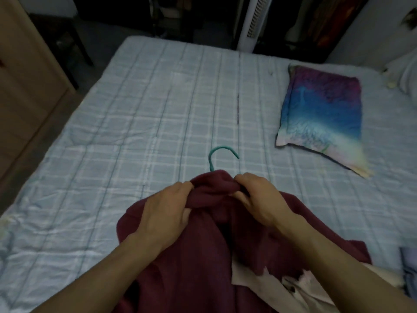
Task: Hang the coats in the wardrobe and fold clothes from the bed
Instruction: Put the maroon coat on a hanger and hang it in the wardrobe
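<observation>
Across the room, wall to wall nearly: checked pale-blue bed [158, 98], cover rumpled at the near edge. Hard against its left side, wooden furniture [27, 86], cut off by the frame. Lying at the near end of the bed, maroon coat [191, 256], collar bunched up. Flat on the cover, right side, blue-and-purple pillow [322, 109]. Beyond the far edge, white tower fan [255, 23], surroundings too dark to read. Tucked under the coat, pale garment [259, 283], only partly showing. Gripping the collar from either side, left hand [164, 208] and right hand [259, 199], fingers curled into the cloth, close together. Poking out just past the collar, green hanger hook [222, 154], the rest hidden under the cloth.
</observation>
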Demonstrator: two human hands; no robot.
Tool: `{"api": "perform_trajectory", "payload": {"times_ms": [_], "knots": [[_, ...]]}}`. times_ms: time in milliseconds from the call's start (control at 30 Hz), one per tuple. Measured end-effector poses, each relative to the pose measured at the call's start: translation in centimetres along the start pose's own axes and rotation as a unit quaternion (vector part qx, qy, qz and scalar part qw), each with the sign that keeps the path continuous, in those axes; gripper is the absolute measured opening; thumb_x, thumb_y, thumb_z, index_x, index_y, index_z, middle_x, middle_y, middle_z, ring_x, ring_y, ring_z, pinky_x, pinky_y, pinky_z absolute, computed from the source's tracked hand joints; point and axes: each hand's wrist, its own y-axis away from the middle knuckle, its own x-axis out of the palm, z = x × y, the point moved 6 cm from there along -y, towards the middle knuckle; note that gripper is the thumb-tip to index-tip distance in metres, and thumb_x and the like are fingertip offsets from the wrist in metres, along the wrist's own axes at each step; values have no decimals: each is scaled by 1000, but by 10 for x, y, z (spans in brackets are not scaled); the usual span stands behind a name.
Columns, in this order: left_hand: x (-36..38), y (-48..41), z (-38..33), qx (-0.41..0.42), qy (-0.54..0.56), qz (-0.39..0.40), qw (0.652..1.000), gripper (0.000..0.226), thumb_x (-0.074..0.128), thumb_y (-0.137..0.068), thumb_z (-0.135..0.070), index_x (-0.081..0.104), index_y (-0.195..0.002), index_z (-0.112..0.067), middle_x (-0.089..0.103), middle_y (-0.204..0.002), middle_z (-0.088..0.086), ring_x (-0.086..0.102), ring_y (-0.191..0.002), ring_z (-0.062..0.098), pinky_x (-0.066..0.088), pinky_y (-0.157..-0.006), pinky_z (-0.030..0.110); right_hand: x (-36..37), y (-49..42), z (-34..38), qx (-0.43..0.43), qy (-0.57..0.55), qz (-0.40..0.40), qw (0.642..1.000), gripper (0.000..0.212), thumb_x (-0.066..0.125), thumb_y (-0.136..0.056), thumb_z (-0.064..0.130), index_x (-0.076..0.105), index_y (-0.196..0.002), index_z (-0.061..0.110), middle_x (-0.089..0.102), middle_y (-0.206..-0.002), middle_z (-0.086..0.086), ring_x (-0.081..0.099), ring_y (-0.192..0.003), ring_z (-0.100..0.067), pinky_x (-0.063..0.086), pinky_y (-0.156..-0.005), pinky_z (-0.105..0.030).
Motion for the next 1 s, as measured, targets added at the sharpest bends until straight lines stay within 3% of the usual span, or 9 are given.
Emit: {"api": "perform_trajectory", "payload": {"times_ms": [167, 433, 700, 800, 1000], "knots": [[-83, -8, -56, 58, -7, -72, 996, 30, 67, -81, -17, 61, -111, -16, 63, -95, 0, 62, -82, 23, 53, -69, 42, -89, 22, 44, -22, 15, -154, 988, 14, 63, -89, 20, 66, -102, 17, 55, -86, 4, 57, -76, -19, 47, -66, -35], [-250, -10, -142, 134, -65, -228, 962, 33, 67, -78, -13, 64, -110, -13, 62, -92, 3, 61, -75, 24, 50, -60, 34, -251, 57, 150, -86, 45, -354, 930, 15, 69, -88, 21, 69, -101, 13, 60, -84, 1, 58, -70, -18, 52, -63, -38], [-408, 28, -211, 214, -94, -361, 903, 36, 68, -77, -8, 61, -113, -10, 60, -98, 8, 58, -88, 30, 51, -77, 46, -372, 112, 267, -160, 45, -480, 862, 24, 65, -91, 36, 71, -100, 15, 64, -90, 4, 61, -74, -14, 54, -68, -38], [-444, 49, -223, 252, -73, -363, 894, 33, 67, -82, -8, 59, -115, -9, 59, -102, 8, 57, -91, 29, 50, -83, 46, -393, 134, 302, -174, 59, -513, 839, 24, 65, -90, 37, 71, -99, 16, 67, -90, 5, 63, -75, -14, 54, -69, -38], [-478, 89, -231, 296, -58, -333, 894, 27, 69, -83, -18, 56, -106, -13, 60, -96, 0, 57, -84, 20, 51, -79, 39, -401, 166, 345, -192, 76, -515, 832, 26, 63, -92, 41, 72, -99, 18, 66, -88, 4, 62, -74, -15, 54, -68, -40]]}}
